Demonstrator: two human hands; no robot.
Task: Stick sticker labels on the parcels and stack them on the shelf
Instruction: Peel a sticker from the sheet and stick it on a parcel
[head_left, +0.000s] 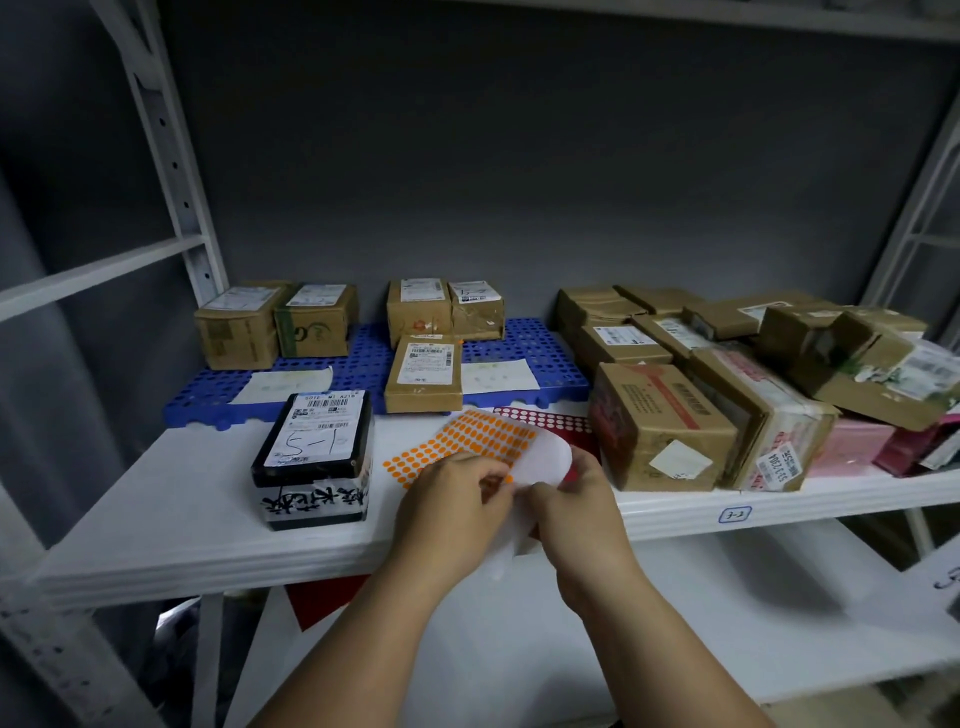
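Curling sticker sheet between both hands

Your left hand and right hand are bare, without gloves or rings. Your forearms are bare too, with no sleeves or watch showing.

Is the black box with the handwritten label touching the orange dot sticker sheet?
Apart. The head view shows a strip of bare white shelf between the black box and the orange sticker sheet.
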